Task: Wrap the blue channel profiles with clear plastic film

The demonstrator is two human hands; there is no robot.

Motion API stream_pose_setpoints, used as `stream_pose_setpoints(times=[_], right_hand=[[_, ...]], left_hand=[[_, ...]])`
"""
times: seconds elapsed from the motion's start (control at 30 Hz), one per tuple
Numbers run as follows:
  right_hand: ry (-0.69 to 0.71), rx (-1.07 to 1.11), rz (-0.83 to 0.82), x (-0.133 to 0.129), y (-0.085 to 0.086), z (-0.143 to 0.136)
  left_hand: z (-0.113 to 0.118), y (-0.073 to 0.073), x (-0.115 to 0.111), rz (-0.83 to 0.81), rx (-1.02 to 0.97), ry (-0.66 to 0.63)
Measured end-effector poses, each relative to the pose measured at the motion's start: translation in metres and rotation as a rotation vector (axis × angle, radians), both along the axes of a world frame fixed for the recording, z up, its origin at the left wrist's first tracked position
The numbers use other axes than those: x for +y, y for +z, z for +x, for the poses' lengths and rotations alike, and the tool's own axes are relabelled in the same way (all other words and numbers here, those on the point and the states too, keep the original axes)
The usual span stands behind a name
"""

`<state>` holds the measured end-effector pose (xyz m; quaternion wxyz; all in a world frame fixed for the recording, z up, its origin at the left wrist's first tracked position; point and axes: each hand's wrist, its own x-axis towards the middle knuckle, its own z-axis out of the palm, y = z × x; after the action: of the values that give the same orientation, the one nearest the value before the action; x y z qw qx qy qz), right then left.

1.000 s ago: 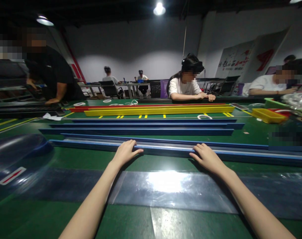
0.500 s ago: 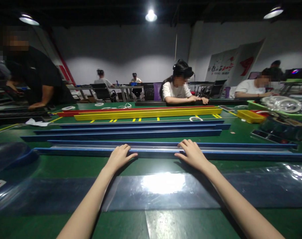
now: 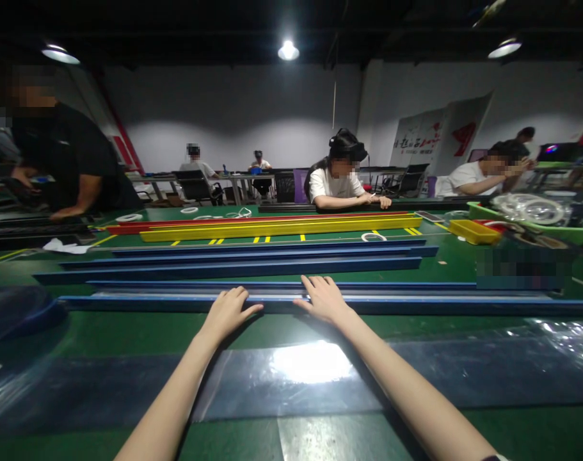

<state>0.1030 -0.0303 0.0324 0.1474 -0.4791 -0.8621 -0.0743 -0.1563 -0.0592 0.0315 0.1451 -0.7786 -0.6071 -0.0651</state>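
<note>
A long blue channel lies across the green table, with a pale strip along its inside. My left hand rests on it left of centre, thumb apart on the near side and fingers over the top. To the right, my right hand lies on the same channel, fingers spread and thumb pointing left. Neither hand is closed round the channel. Nearer to me, a clear plastic sheet stretches below both forearms and reflects a lamp.
Beyond are more blue channels, a yellow channel and a red one behind it. A yellow tray and green basket stand at right. A person leans on the far edge; another stands left.
My right hand has slid left along the channel, closer to my left hand, which has stayed in place on it. The view has tilted up slightly.
</note>
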Motion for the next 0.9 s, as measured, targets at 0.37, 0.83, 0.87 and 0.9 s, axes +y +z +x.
stream_pose_setpoints(times=[0.37, 0.83, 0.87, 0.9], right_hand=[[0.055, -0.066, 0.053, 0.008, -0.002, 0.004], [0.089, -0.09, 0.03, 0.002, 0.002, 0.015], [0.09, -0.094, 0.033, 0.001, 0.002, 0.018], [0.091, -0.099, 0.033, 0.0, 0.002, 0.022]], left_hand=[[-0.003, -0.006, 0.003, 0.017, -0.06, -0.02], [0.008, 0.002, -0.004, -0.008, 0.013, -0.032], [0.012, 0.003, -0.005, -0.012, 0.011, -0.042], [0.016, 0.004, -0.006, -0.018, 0.006, -0.054]])
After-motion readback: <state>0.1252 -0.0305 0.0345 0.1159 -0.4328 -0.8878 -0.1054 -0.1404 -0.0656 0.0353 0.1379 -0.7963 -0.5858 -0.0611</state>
